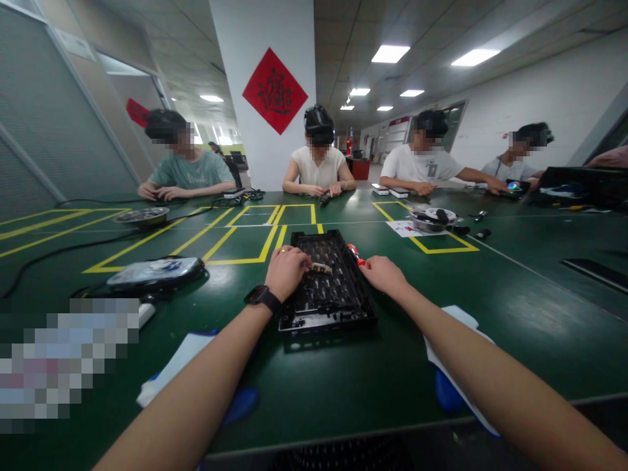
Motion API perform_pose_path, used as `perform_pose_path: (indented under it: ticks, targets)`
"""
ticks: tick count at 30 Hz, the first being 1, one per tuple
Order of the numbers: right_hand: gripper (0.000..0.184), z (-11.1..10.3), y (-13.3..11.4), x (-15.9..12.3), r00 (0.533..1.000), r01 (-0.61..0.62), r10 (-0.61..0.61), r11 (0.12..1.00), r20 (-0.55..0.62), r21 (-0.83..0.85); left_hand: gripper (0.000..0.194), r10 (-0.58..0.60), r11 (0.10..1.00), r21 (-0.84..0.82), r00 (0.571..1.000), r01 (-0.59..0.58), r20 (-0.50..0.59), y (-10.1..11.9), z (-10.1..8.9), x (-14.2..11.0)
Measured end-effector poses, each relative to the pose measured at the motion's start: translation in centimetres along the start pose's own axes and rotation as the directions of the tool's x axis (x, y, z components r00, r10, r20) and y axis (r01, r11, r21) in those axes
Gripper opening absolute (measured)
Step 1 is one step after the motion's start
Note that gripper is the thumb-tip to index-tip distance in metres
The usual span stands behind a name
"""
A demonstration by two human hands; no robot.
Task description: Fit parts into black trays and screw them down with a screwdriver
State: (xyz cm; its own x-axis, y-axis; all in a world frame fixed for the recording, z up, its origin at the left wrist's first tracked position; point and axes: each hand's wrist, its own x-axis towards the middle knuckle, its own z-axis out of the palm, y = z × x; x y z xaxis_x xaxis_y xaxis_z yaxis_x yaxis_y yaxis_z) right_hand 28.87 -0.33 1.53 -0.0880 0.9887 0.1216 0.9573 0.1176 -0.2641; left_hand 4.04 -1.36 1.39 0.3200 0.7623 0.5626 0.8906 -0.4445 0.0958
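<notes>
A black plastic casing (328, 320) with rows of slots lies in front of me on the green table. Over its left side my left hand (288, 269) is closed, pinching a small pale part (321, 267) with brass-coloured bits. Whether that part touches the casing's floor, I cannot tell. My right hand (385, 275) rests just beyond the casing's right edge, its fingers closed on a red-handled tool (355, 254). The tool's tip is hidden or too small to make out.
Blue-and-white gloves (184, 360) lie under my forearms. On the left are a plastic-wrapped package (157, 271), black cables and a metal bowl (142, 217). Another bowl (432, 219) stands at the right on paper. Yellow tape marks the green table (520, 327). Several people sit opposite.
</notes>
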Motion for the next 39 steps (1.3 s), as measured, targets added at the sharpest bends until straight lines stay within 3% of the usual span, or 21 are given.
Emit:
perform_pose_path:
  ticks: [3,6,10,12,14,18,22,26,28,30,33,36,39]
  targets:
    - [0.047,-0.2,0.0,-0.1,1.0,0.019,-0.019,1.0,-0.004,-0.01,0.015,0.103,0.994,-0.02,0.995,-0.103,-0.008,0.6,-0.7,0.4]
    - [0.045,-0.7,-0.4,-0.4,0.985,0.048,-0.048,0.999,-0.163,-0.003,0.018,0.19,0.981,-0.032,0.981,-0.191,-0.034,1.2,-1.3,0.7]
    - [0.032,-1.6,-1.6,-1.2,0.869,0.368,-0.302,0.924,-0.392,0.103,0.019,0.215,0.973,-0.065,0.974,-0.22,-0.075,1.6,-1.7,0.8]
    - [0.031,-1.7,-2.2,-1.7,0.808,0.535,-0.436,0.824,-0.398,0.185,0.021,0.26,0.962,-0.076,0.964,-0.264,-0.057,1.7,-1.9,0.7]
    - [0.034,-1.7,-2.8,-2.1,0.772,0.625,-0.521,0.729,-0.365,0.279,0.025,0.32,0.943,-0.089,0.947,-0.322,-0.04,2.0,-2.0,0.6]
    - [0.029,-1.4,-3.4,-2.5,0.783,0.622,-0.525,0.65,-0.333,0.438,0.026,0.359,0.922,-0.143,0.932,-0.361,-0.039,2.4,-2.5,0.6]
    - [0.024,-1.4,-3.6,-2.4,0.848,0.526,-0.413,0.587,-0.331,0.615,0.034,0.209,0.951,-0.214,0.974,-0.224,-0.091,2.1,-2.7,0.4]
    - [0.026,-2.0,-4.2,-3.0,0.876,0.429,-0.415,0.433,-0.247,0.793,0.052,0.047,0.933,-0.346,0.988,-0.095,-0.146,0.8,-1.9,0.3]
    - [0.027,-2.5,-4.7,-3.7,0.838,0.407,-0.519,0.39,-0.169,0.826,0.047,-0.032,0.915,-0.403,0.987,-0.035,-0.158,-0.2,-0.8,0.3]
    - [0.025,-2.7,-5.2,-4.5,0.761,0.402,-0.645,0.378,-0.075,0.834,0.044,-0.174,0.909,-0.406,0.97,0.091,-0.171,-1.1,0.4,0.4]
    - [0.021,-2.8,-5.9,-5.5,0.66,0.425,-0.751,0.386,0.012,0.819,0.044,-0.405,0.865,-0.381,0.903,0.327,-0.145,-2.2,2.3,0.5]
    - [0.018,-2.6,-6.1,-6.0,0.634,0.48,-0.773,0.416,0.023,0.772,0.034,-0.52,0.741,-0.511,0.853,0.435,-0.028,-2.6,3.1,0.6]
    - [0.016,-2.7,-6.2,-6.1,0.623,0.585,-0.782,0.456,-0.011,0.671,0.038,-0.542,0.661,-0.595,0.839,0.456,0.041,-2.5,3.1,0.5]
